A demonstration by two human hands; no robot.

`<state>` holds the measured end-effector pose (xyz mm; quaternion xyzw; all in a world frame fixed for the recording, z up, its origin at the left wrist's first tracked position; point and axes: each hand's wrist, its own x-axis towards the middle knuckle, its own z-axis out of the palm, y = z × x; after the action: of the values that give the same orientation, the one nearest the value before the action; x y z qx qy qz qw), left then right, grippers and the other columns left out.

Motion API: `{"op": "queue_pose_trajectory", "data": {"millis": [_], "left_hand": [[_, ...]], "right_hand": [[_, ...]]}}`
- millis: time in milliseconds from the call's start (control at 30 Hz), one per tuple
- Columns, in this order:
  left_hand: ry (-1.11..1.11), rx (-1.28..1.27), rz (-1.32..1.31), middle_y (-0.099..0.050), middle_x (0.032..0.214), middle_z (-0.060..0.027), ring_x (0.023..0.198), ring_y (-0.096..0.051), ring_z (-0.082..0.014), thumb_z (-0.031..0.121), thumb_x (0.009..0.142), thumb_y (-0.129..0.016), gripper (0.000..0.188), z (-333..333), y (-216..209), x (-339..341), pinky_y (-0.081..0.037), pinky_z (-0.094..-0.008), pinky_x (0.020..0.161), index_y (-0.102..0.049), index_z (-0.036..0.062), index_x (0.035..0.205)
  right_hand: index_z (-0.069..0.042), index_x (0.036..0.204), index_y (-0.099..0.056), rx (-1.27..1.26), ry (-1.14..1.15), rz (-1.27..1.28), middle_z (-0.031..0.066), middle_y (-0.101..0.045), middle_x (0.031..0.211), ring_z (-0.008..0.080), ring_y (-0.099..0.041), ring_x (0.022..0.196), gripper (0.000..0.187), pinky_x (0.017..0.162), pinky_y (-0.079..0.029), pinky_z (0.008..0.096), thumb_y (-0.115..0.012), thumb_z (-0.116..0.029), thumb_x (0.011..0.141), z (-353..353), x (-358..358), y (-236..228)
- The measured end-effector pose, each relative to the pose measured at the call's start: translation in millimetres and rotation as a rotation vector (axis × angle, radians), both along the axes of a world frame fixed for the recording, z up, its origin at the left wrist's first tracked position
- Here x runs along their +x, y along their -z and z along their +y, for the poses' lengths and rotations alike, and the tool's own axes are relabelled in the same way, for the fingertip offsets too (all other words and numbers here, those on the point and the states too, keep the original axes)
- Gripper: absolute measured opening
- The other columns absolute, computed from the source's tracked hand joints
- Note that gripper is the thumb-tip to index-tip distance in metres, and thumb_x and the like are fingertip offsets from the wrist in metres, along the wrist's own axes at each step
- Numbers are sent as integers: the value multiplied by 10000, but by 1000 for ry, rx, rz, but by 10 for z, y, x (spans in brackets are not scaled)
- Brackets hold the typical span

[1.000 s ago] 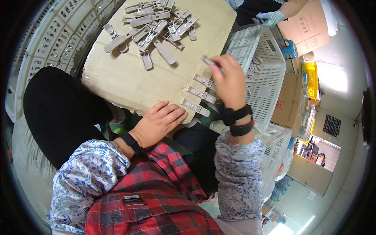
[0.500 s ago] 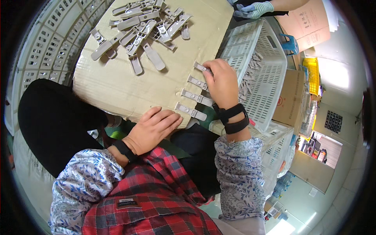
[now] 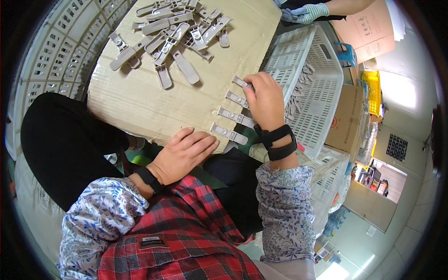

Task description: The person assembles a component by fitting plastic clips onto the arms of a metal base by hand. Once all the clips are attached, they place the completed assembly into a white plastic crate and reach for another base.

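Observation:
A loose pile of grey plastic clips (image 3: 179,35) lies at the far side of a cardboard sheet (image 3: 126,100). Along the sheet's right edge several more clips are set in a column, among them a lower clip (image 3: 228,133) and one above it (image 3: 235,116). At the top of that column my right hand (image 3: 265,100) is closed, thumb and fingers pinching the end of the farthest clip (image 3: 240,81). My left hand (image 3: 184,154) rests on the near edge of the cardboard with its fingers stretched out, holding nothing.
Right of the cardboard stands a white perforated crate (image 3: 322,93) with many grey pieces inside. A cardboard box (image 3: 345,119) sits beyond it. Another white crate (image 3: 60,51) rises at the left. At the far right edge of the work area rests a co-worker's gloved hand (image 3: 305,13).
Hardly anything differs. The cardboard and clips appear shifted very slightly to the right in the picture; both my hands keep their places and poses.

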<state>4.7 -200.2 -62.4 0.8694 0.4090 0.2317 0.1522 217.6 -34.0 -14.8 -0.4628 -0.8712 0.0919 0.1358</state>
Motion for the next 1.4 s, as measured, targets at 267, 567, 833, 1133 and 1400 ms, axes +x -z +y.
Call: {"op": "queue_pose_trajectory", "data": {"millis": [267,567,833,1133,1400], "left_hand": [[3,8,3,-564,1312,-12,1250,-510,-183,186,856,-551,519,-1,-3,4,-344,-411,1115,-570,127,1371],[-12,53,-5,-555,1312,-30,1250,-508,-201,170,868,-539,509,-11,17,-18,-347,-420,1116,-547,110,1373],[-18,70,-64,-548,1328,-33,1262,-500,-205,154,876,-532,493,-52,108,7,-333,-425,1135,-533,103,1365],[6,56,-95,-551,1305,-39,1258,-497,-200,175,845,-538,495,-34,72,-1,-337,-402,1130,-557,76,1330],[3,56,-84,-566,1287,-52,1260,-498,-221,175,853,-553,440,-22,21,-34,-329,-424,1141,-606,80,1280]], "right_hand": [[-70,924,-630,-22,16,-14,77,-613,914,301,-595,937,184,824,-456,431,-719,-56,763,-2,-7,53],[-69,960,-661,42,14,-93,78,-620,932,288,-595,969,202,828,-467,433,-725,-98,771,20,-12,-13],[-71,1028,-669,83,-44,81,114,-653,946,328,-633,930,316,776,-503,453,-765,-190,751,-153,-1055,-188],[-25,964,-673,-545,210,175,225,-679,874,418,-662,808,173,744,-529,484,-619,-136,842,-219,-855,-123],[-54,1051,-638,146,-81,-106,120,-619,949,326,-606,909,266,765,-490,437,-692,-125,801,-494,-995,-62]]}}
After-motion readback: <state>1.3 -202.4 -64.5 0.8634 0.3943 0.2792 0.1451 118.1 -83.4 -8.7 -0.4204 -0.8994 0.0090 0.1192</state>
